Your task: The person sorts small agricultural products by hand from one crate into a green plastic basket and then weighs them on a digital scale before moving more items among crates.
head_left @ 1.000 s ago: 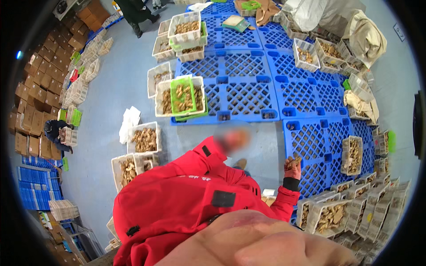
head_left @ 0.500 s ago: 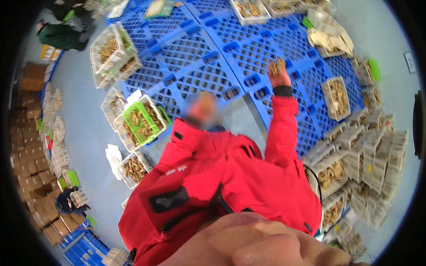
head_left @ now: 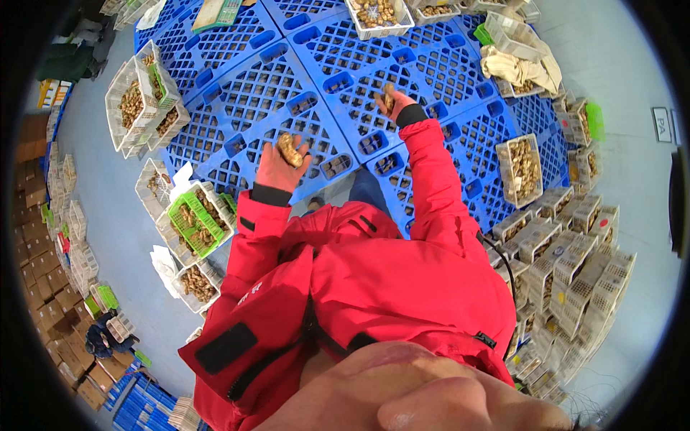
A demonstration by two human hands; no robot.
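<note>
My left hand [head_left: 277, 172] is palm up over the blue plastic pallets, with spread fingers around a plump, golden-brown mushroom [head_left: 290, 150] lying across it. Farther right and a little farther away, my right hand [head_left: 394, 106] grips a smaller brown mushroom [head_left: 389, 98], partly hidden by the fingers. Both hands hang apart above the blue pallet [head_left: 287, 80]. Nearest to my left hand stands a white crate with a green basket [head_left: 192, 224] of mushrooms on it. To the right of my right hand, a white crate [head_left: 519, 169] of mushrooms rests on the pallets.
Stacked white crates [head_left: 133, 104] of mushrooms stand at the left; another crate [head_left: 381, 16] sits at the far edge. Many crates [head_left: 568, 262] are piled at the right, and a cream cloth [head_left: 519, 70] drapes one. Cardboard boxes [head_left: 43, 287] line the far left; people work there.
My right hand has come leftward, and its mushroom shows less between the fingers. My left hand, blurred before, now shows clearly with a mushroom in it. The whole view has shifted slightly.
</note>
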